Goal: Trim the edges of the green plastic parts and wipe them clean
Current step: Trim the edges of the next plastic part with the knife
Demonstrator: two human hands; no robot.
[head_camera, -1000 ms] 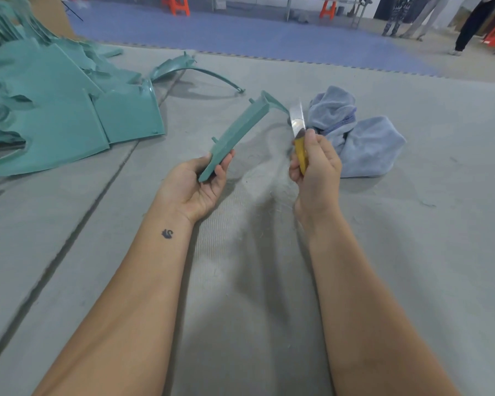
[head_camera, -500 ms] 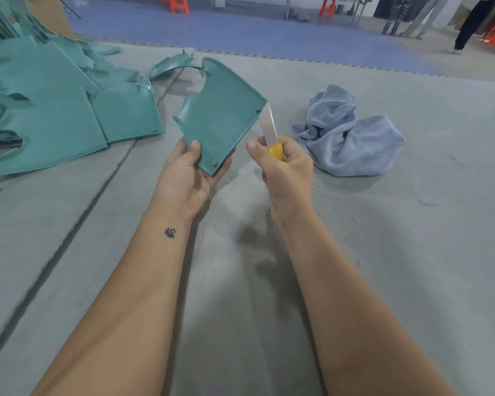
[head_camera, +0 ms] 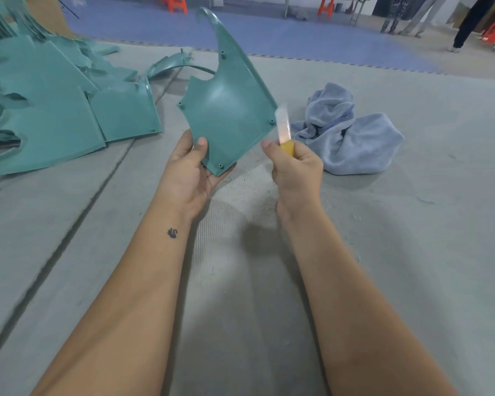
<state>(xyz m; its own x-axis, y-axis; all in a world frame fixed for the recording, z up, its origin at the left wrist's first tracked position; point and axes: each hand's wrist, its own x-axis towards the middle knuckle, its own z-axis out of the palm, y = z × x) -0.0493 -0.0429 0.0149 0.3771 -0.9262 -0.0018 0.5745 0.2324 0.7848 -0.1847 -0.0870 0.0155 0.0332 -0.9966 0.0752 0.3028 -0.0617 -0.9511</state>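
Green part (head_camera: 229, 110) is gripped upright by left hand (head_camera: 190, 170); knife (head_camera: 283, 130) is clenched in right hand (head_camera: 296, 167), blade beside part's right edge.

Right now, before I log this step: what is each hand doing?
Left hand: grips the lower corner of the green plastic part.
Right hand: closed round the yellow-handled knife, blade up beside the part's right edge.

The plastic part (head_camera: 229, 110) stands upright in the left hand (head_camera: 189, 172), just left of the knife (head_camera: 285, 132) in the right hand (head_camera: 295, 172). A pile of parts (head_camera: 55, 110) lies far left; a cloth (head_camera: 352, 135) lies right, behind the knife.
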